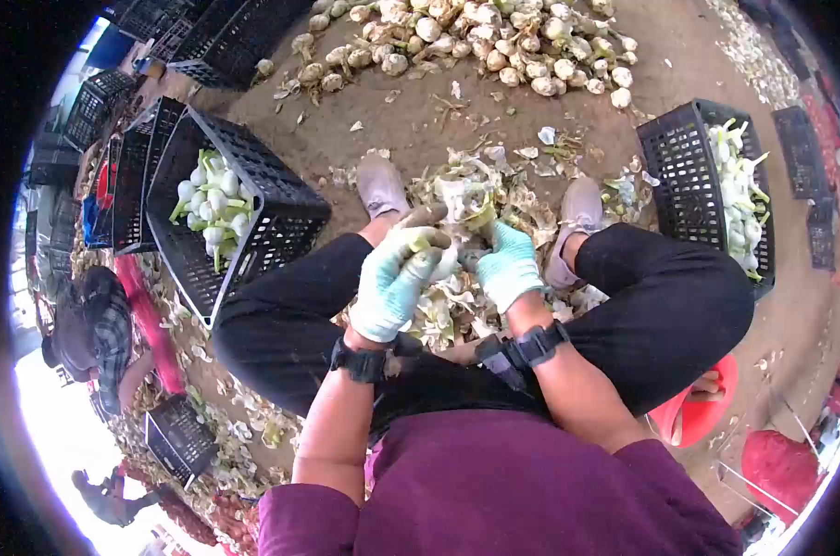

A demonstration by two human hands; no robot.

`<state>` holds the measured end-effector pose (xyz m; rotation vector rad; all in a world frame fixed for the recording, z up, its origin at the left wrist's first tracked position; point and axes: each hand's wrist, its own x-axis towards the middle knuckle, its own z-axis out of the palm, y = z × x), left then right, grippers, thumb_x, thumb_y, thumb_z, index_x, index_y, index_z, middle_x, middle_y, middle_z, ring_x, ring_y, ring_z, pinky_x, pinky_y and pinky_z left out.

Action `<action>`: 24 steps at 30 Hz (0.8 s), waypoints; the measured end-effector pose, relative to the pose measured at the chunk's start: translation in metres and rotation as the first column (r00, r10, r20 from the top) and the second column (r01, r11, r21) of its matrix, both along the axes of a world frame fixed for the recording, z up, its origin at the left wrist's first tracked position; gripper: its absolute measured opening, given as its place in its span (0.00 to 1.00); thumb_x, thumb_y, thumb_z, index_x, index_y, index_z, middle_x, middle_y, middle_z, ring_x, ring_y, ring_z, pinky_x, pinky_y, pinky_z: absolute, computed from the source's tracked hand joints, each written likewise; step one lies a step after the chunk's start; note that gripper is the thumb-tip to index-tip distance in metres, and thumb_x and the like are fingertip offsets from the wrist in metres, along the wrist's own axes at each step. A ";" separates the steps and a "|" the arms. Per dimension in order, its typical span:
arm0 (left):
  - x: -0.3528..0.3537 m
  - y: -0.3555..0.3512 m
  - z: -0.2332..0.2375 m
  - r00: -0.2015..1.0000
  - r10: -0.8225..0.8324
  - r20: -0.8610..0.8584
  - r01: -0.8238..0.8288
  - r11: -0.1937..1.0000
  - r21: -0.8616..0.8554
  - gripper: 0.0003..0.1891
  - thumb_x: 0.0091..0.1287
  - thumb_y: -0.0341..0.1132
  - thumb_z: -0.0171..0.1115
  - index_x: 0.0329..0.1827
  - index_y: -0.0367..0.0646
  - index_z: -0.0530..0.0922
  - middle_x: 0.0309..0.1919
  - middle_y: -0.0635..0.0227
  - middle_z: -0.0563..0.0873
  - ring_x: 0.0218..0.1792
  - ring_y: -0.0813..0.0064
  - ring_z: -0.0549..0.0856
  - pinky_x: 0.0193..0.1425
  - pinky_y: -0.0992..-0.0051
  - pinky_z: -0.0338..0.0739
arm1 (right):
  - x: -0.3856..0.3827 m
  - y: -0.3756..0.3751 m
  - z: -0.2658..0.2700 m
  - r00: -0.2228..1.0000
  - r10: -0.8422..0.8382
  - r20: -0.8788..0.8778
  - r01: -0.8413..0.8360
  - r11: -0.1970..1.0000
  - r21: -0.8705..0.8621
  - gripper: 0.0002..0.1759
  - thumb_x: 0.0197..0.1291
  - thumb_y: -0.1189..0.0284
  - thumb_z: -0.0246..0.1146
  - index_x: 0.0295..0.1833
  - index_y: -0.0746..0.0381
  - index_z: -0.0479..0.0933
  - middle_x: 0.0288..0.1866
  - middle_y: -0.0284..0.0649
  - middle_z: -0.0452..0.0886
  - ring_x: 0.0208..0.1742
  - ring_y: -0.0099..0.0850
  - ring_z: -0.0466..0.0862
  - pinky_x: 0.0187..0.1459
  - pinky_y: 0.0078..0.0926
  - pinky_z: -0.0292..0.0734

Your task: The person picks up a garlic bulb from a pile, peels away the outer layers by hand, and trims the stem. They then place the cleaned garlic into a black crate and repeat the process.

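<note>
My left hand, in a pale glove with brown-stained fingertips, is closed on a whitish garlic bulb between my knees. Facing it, my right hand in a mint-green glove is closed close against the bulb. A small dark thing shows at its fingertips, too blurred to name. Below both hands, a heap of papery garlic skins covers the ground between my shoes.
On my left stands a black crate holding trimmed white bulbs; another black crate with bulbs is on my right. Ahead lies a large pile of garlic bulbs. A red basin sits behind my right knee. Other people are at far left.
</note>
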<state>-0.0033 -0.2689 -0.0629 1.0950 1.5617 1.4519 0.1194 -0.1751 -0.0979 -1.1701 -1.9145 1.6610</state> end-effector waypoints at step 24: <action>-0.066 -0.011 0.008 0.136 -0.039 0.990 -0.641 0.758 0.118 0.21 0.60 0.48 0.52 0.47 0.39 0.71 0.51 0.53 0.74 0.53 0.50 0.71 0.56 0.53 0.66 | -0.008 -0.009 -0.026 0.977 0.154 0.150 -0.178 0.971 0.158 0.13 0.48 0.74 0.61 0.41 0.66 0.71 0.32 0.41 0.76 0.32 0.28 0.73 0.36 0.27 0.72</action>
